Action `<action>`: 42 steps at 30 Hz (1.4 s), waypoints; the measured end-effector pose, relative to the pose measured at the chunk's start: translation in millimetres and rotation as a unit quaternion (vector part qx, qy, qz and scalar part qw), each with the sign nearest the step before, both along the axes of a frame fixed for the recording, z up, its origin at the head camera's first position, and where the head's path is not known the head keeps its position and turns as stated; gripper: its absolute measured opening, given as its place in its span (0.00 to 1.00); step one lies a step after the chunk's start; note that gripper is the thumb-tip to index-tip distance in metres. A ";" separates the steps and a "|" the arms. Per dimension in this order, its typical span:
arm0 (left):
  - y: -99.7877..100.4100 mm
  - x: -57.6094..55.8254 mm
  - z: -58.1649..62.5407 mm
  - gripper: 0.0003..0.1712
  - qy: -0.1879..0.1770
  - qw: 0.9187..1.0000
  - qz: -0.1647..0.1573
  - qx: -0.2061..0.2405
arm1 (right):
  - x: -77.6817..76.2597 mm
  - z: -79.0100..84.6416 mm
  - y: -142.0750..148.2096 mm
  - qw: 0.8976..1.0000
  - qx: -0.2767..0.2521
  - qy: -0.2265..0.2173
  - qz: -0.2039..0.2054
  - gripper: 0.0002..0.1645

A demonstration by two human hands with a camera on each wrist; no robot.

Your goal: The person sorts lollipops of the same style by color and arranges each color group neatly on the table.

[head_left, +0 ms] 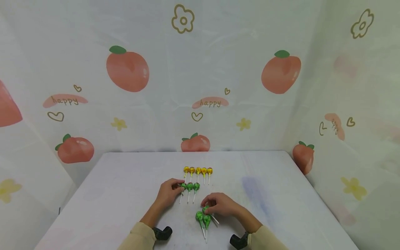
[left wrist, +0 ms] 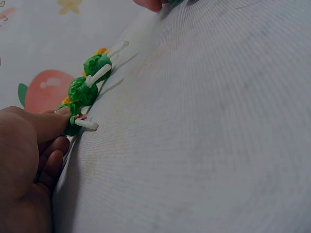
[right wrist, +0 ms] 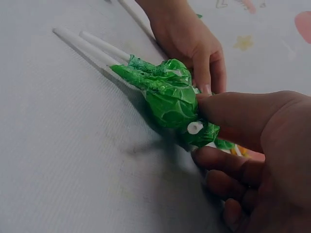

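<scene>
From my remote seat I see the left hand [head_left: 168, 193] resting on the white table [head_left: 118, 194], its grip pinched on the head of the leftmost green lollipop [head_left: 183, 186] in a short row of three. The other two row lollipops [head_left: 192, 187] lie just to the right of that grip, sticks pointing back toward the person. Beyond the same grip, farther up the table, five yellow lollipops [head_left: 198, 170] sit side by side in a row of their own.

The right hand [head_left: 220, 205] lies nearer the person, its grip closed with thumb and fingertips around a loose green lollipop [right wrist: 201, 130] whose stick end faces the wrist camera. Two more green lollipops [head_left: 203, 218] lie directly under and just in front of that grip, touching each other, their sticks trailing toward the table's near edge. The two hands are near each other but apart. Behind the table hangs a peach-printed curtain [head_left: 128, 69].
</scene>
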State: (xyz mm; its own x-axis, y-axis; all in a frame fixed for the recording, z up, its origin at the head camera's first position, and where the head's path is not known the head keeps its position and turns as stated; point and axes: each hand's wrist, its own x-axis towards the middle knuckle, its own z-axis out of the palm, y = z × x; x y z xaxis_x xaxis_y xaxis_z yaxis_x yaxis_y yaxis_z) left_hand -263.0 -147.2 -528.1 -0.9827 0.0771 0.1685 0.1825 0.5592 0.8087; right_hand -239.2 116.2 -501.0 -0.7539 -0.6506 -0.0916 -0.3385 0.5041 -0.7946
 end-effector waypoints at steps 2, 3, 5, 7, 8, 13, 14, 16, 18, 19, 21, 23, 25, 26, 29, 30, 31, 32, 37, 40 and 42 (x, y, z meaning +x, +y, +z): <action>0.4 0.4 -0.2 0.13 0.004 1.000 -0.001 0.001 | 0.2 1.0 -1.1 1.000 0.012 -0.003 -0.001 0.09; 0.5 0.5 -0.1 0.13 0.003 1.000 0.000 0.004 | 0.2 1.4 -1.5 1.000 0.016 -0.005 -0.001 0.09; 0.6 0.4 -0.2 0.13 0.004 1.000 0.001 0.005 | -0.2 1.6 -2.2 1.000 0.019 -0.006 -0.004 0.08; 0.6 0.2 -0.4 0.13 0.004 1.000 0.000 0.005 | -0.9 1.3 -2.4 1.000 0.019 -0.005 -0.008 0.08; 0.5 0.0 -0.5 0.13 0.000 1.000 0.003 0.007 | -1.2 1.3 -2.4 1.000 0.017 -0.005 -0.011 0.07; 0.5 1.1 0.4 0.13 0.006 1.000 0.001 0.000 | -2.6 1.9 -2.0 0.999 0.001 -0.003 -0.045 0.07; 0.6 1.4 0.8 0.13 0.009 1.000 0.001 -0.001 | -2.8 2.0 -1.8 0.999 -0.004 -0.001 -0.053 0.07; 0.9 1.9 1.6 0.13 0.015 1.000 0.000 -0.002 | -3.7 1.9 -1.5 0.998 -0.011 0.000 -0.068 0.07; 1.2 1.7 1.9 0.13 0.012 1.000 0.004 -0.001 | -5.2 1.4 -1.5 0.997 -0.015 0.006 -0.077 0.08; 1.1 1.9 2.1 0.13 0.013 1.000 0.004 -0.002 | -6.2 0.9 -1.7 0.997 -0.017 0.011 -0.081 0.08; 0.9 1.6 2.0 0.13 0.014 1.000 0.003 -0.002 | -8.6 0.3 -2.5 0.995 -0.020 0.016 -0.096 0.09; 0.6 1.3 1.9 0.13 0.012 1.000 0.004 0.000 | -10.9 0.2 -3.8 0.992 -0.030 0.017 -0.119 0.10; 0.5 1.5 1.7 0.13 0.015 1.000 0.001 0.002 | -13.0 0.3 -5.5 0.988 -0.044 0.013 -0.146 0.11; 0.4 1.4 1.5 0.13 0.013 1.000 0.001 0.001 | -13.9 0.3 -6.5 0.986 -0.049 0.010 -0.159 0.12; 0.2 1.8 1.5 0.13 0.014 1.000 0.000 -0.001 | -16.0 0.5 -10.7 0.979 -0.067 0.007 -0.194 0.13; 0.2 2.0 1.6 0.13 0.014 1.000 0.000 -0.001 | -16.5 0.4 -12.4 0.977 -0.073 0.009 -0.203 0.13; 0.1 2.0 1.6 0.13 0.014 1.000 0.001 -0.002 | -17.0 0.4 -14.2 0.974 -0.078 0.009 -0.211 0.13; 0.0 1.9 1.8 0.13 0.013 1.000 0.001 -0.003 | -17.5 0.1 -15.7 0.973 -0.084 0.017 -0.215 0.13; -0.2 1.8 1.5 0.13 0.011 1.000 0.003 -0.004 | -21.0 -1.3 -23.0 0.967 -0.108 0.019 -0.228 0.12; 0.1 1.7 1.4 0.13 0.009 1.000 0.003 -0.005 | -24.3 -3.5 -26.3 0.966 -0.104 0.013 -0.235 0.11; 0.5 1.7 1.7 0.13 0.010 1.000 0.001 -0.007 | -26.4 -4.9 -27.5 0.966 -0.098 0.010 -0.240 0.11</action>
State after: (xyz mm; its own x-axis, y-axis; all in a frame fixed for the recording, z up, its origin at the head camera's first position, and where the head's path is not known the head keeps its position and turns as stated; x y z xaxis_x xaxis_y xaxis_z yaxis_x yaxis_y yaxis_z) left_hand -261.3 -146.7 -526.4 -0.9795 0.0768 0.1861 0.1962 0.5714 0.7969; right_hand -265.6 88.7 -506.0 -0.9731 -0.2299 0.0159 -0.1200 0.4464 -0.8867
